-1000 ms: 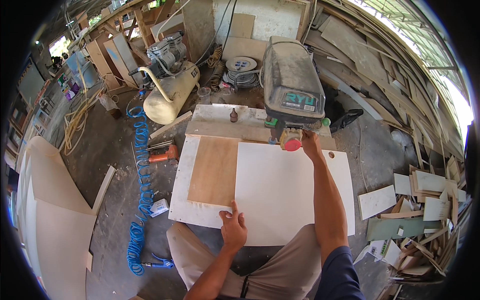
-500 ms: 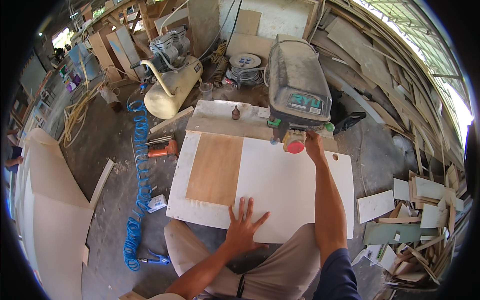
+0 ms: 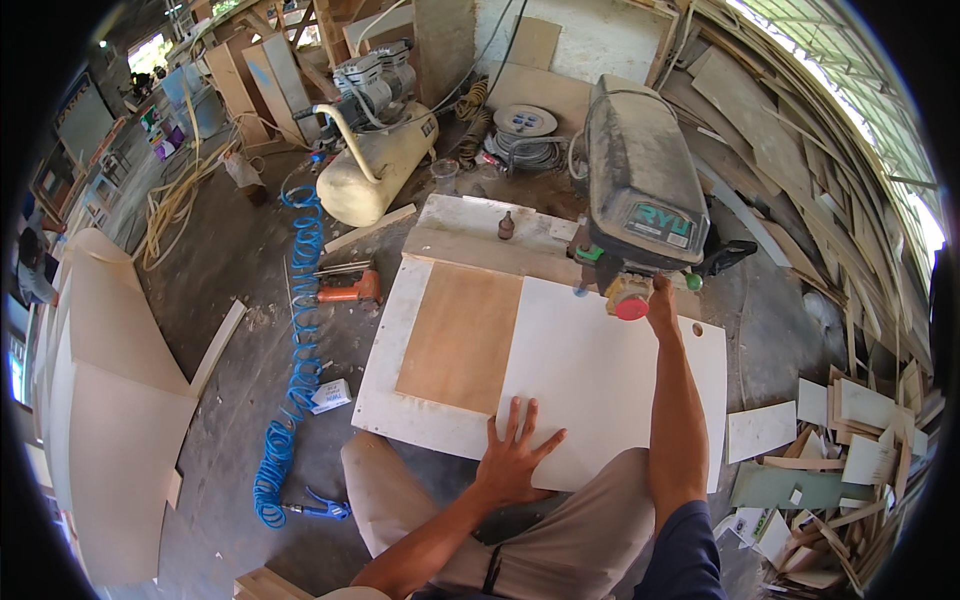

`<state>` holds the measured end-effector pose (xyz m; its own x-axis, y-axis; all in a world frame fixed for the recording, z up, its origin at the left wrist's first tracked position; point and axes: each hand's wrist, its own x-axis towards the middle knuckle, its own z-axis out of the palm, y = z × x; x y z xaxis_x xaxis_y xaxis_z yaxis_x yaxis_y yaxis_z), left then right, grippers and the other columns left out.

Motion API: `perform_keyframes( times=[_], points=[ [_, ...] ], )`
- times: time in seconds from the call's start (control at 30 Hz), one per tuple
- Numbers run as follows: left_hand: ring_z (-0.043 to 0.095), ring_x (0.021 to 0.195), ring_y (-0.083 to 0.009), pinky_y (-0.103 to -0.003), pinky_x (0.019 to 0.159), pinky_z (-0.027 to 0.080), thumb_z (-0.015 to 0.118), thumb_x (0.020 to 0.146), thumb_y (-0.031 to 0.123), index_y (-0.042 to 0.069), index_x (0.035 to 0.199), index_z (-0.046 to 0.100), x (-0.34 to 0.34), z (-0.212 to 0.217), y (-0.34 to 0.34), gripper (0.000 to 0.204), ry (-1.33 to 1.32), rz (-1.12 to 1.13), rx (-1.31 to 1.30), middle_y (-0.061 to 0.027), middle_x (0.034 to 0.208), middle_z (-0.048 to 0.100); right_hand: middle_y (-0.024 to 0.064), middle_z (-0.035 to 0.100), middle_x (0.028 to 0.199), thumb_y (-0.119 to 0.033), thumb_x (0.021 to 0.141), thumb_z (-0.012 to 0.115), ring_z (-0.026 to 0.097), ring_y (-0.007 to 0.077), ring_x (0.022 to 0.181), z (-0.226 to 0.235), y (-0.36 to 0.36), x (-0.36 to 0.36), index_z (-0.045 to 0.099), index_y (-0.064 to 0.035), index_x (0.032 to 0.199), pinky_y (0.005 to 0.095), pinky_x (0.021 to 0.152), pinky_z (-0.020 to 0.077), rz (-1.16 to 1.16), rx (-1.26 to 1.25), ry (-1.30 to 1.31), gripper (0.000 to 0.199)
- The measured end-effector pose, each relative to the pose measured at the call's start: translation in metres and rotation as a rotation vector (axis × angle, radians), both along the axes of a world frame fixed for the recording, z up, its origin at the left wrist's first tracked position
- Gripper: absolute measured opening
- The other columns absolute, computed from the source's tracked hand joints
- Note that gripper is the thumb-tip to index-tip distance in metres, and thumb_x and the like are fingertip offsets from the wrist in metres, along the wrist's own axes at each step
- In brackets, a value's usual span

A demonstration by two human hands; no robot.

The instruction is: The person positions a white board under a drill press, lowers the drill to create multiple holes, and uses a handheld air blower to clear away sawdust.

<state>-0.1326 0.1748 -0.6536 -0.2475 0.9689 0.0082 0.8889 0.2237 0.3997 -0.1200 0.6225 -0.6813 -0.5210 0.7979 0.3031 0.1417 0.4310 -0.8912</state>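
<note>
My left hand (image 3: 515,465) lies flat with fingers spread on the near edge of a white board (image 3: 610,380). My right hand (image 3: 662,303) reaches forward to the front of a dusty, dark-hooded drill press (image 3: 645,165). Its fingers are closed beside a yellowish switch box with a red round cover (image 3: 631,309); what they grip, if anything, is hidden. The white board has a round hole near its right edge. To its left, a brown wooden panel (image 3: 460,335) shows on the pale worktable (image 3: 385,375).
A dark pointed bit (image 3: 506,226) stands behind the panel. Left of the worktable lie an orange power tool (image 3: 352,289), a coiled blue air hose (image 3: 305,350) and a blue air gun (image 3: 325,507). A cream compressor (image 3: 375,165) stands behind. Offcuts (image 3: 830,450) pile up at right.
The whole view has shifted, so the scene sits farther right. Both hands keep about the same places on the board and at the drill press. A person at far left shows more.
</note>
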Motion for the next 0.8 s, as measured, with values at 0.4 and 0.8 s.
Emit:
perform_keyframes(
  times=[0.4, 0.8],
  points=[
    [0.006, 0.160, -0.0559, -0.083, 0.105, 0.032, 0.081, 0.065, 0.079, 0.039, 0.162, 0.045, 0.006, 0.000, 0.011, 0.110, -0.037, -0.010, -0.009, -0.0316, 0.175, 0.009, 0.0213, 0.048, 0.076, 0.000, 0.097, 0.054, 0.048, 0.0304, 0.070, -0.025, 0.039, 0.022, 0.058, 0.0067, 0.090, 0.0430, 0.066, 0.0405, -0.026, 0.045, 0.019, 0.010],
    [0.009, 0.160, -0.0551, -0.081, 0.106, 0.032, 0.084, 0.065, 0.074, 0.037, 0.161, 0.046, 0.006, 0.000, 0.006, 0.110, -0.025, 0.004, -0.020, -0.0315, 0.174, 0.013, 0.0139, 0.055, 0.076, -0.008, 0.103, 0.058, 0.052, 0.0241, 0.067, -0.009, 0.026, 0.021, 0.062, 0.0060, 0.092, 0.0406, 0.064, 0.0422, 0.049, -0.067, -0.014, 0.018]
  ],
)
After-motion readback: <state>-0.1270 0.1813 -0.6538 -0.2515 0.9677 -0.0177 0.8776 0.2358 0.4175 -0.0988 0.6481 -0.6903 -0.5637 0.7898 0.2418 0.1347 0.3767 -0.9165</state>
